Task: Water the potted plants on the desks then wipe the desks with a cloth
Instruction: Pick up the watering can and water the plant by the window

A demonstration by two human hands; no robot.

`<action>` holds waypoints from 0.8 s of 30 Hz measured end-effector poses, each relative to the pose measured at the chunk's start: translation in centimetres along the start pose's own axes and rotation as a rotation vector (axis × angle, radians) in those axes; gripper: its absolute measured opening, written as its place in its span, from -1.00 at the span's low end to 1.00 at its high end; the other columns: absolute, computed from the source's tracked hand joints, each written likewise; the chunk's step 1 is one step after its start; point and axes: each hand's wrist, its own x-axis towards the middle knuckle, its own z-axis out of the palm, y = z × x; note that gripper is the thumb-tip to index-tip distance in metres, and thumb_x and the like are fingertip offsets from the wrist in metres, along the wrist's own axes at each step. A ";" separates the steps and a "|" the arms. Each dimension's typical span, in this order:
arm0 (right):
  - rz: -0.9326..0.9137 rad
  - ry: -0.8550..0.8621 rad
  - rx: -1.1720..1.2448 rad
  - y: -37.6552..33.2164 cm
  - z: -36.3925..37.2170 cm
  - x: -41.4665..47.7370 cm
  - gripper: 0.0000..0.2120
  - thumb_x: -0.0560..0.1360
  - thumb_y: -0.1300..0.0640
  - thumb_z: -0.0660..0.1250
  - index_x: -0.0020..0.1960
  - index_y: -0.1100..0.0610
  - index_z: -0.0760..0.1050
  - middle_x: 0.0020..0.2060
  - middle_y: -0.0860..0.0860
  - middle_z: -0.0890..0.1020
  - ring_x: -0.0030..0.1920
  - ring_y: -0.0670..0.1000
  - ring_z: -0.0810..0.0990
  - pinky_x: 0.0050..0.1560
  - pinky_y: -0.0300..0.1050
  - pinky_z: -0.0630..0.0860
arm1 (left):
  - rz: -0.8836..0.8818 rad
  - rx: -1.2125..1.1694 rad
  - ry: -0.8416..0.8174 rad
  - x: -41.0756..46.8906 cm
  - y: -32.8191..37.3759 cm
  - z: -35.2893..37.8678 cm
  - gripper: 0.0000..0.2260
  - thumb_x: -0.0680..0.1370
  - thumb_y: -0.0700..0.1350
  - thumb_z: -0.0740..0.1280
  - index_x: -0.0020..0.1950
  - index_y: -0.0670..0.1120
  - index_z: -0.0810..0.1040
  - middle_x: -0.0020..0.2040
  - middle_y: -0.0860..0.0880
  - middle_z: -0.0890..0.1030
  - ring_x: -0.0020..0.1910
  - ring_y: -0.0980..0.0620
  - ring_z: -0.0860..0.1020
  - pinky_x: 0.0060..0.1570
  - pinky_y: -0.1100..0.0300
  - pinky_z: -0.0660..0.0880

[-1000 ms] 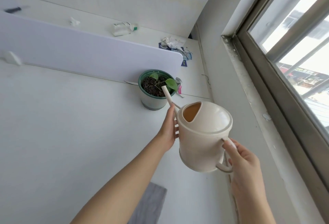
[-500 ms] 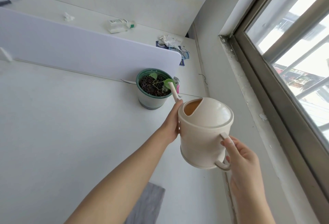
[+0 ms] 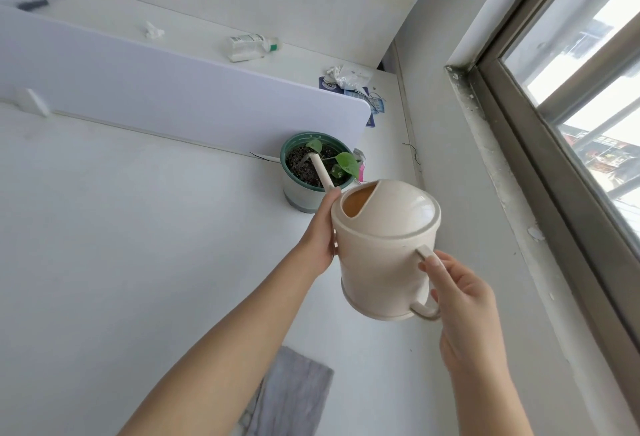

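A cream watering can (image 3: 384, 248) is held in the air above the white desk (image 3: 138, 245). My right hand (image 3: 460, 293) grips its handle. My left hand (image 3: 320, 231) lies flat against the can's left side, by the base of the spout. The spout tip reaches over the soil of a small green-leaved plant in a green-rimmed pot (image 3: 301, 189), which stands against the white divider panel (image 3: 173, 89). A grey cloth (image 3: 294, 397) lies on the desk below my left forearm.
Behind the divider, the far desk holds a plastic bottle (image 3: 251, 47), crumpled wrappers on blue cards (image 3: 349, 80) and a scrap of tissue (image 3: 154, 31). A wall and a grimy window sill (image 3: 502, 172) run close along the right.
The can has tipped forward and its spout has swung left, from the pot's near rim to over the soil. Both hands moved with it.
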 end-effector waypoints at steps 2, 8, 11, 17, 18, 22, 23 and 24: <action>0.003 -0.008 0.006 0.0 0.5 0.2 -0.82 0.53 0.17 0.25 -0.22 0.14 0.54 0.25 0.11 0.50 0.07 -0.02 0.48 -0.40 -0.38 0.40 | 0.008 0.007 0.008 0.0 0.7 -0.2 -0.51 0.37 0.29 0.19 0.16 0.08 0.59 0.13 0.03 0.60 0.25 -0.04 0.47 0.09 0.09 0.36; 0.012 0.000 0.023 0.5 0.4 0.1 -0.83 0.53 0.17 0.25 -0.22 0.14 0.53 0.24 0.08 0.51 0.12 -0.01 0.48 -0.40 -0.40 0.40 | -0.020 0.026 -0.021 -0.1 0.8 -0.4 -0.59 0.41 0.27 0.22 0.13 0.10 0.58 0.05 0.07 0.60 0.16 -0.01 0.46 -0.02 0.13 0.38; 0.043 0.027 0.064 1.2 -0.4 -0.3 -0.77 0.52 0.22 0.24 -0.30 0.15 0.51 0.21 0.10 0.52 0.10 0.00 0.48 -0.27 -0.31 0.37 | -0.038 0.040 -0.030 -0.8 -0.1 -0.4 -0.64 0.39 0.29 0.23 0.03 0.13 0.59 0.03 0.06 0.59 0.11 0.00 0.48 -0.08 0.15 0.40; 0.124 0.109 0.045 4.3 -2.7 -1.1 -0.79 0.55 0.22 0.19 -0.05 0.31 0.56 0.00 0.20 0.57 -0.17 -0.11 0.47 -0.18 -0.30 0.33 | 0.001 0.125 0.003 -2.7 -2.1 0.1 -0.65 0.52 0.11 0.23 0.23 -0.03 0.41 -0.01 0.02 0.54 -0.08 0.04 0.51 -0.18 0.18 0.40; 0.134 0.115 0.046 4.8 -2.9 -1.2 -0.80 0.54 0.22 0.19 -0.09 0.29 0.56 -0.07 0.16 0.57 -0.19 -0.10 0.46 -0.18 -0.30 0.33 | 0.007 0.120 0.012 -3.0 -2.3 0.2 -0.61 0.52 0.09 0.24 0.28 -0.05 0.39 -0.01 0.01 0.53 -0.07 0.02 0.51 -0.17 0.16 0.41; 0.155 0.127 0.014 6.2 -3.0 -1.2 -0.78 0.51 0.28 0.21 -0.29 0.20 0.50 -0.26 0.06 0.52 -0.17 0.00 0.44 -0.18 -0.27 0.31 | 0.046 0.107 0.052 -4.7 -2.6 -0.3 -0.70 0.54 0.01 0.23 0.24 -0.05 0.42 -0.11 0.01 0.50 -0.09 0.00 0.50 -0.16 0.14 0.43; 0.164 0.124 0.000 6.5 -2.9 -1.2 -0.78 0.51 0.29 0.21 -0.30 0.20 0.49 -0.26 0.06 0.51 -0.18 0.00 0.43 -0.19 -0.26 0.31 | 0.060 0.097 0.069 -5.1 -2.7 -0.7 -0.68 0.55 -0.01 0.23 0.28 -0.04 0.40 -0.11 0.01 0.50 -0.09 0.00 0.50 -0.15 0.13 0.43; 0.174 0.112 -0.011 6.8 -2.7 -1.2 -0.78 0.50 0.30 0.21 -0.31 0.20 0.48 -0.26 0.06 0.50 -0.20 -0.01 0.42 -0.20 -0.26 0.30 | 0.076 0.087 0.087 -5.5 -2.6 -1.1 -0.66 0.55 -0.03 0.23 0.32 -0.03 0.38 -0.10 0.00 0.50 -0.09 -0.01 0.50 -0.13 0.12 0.44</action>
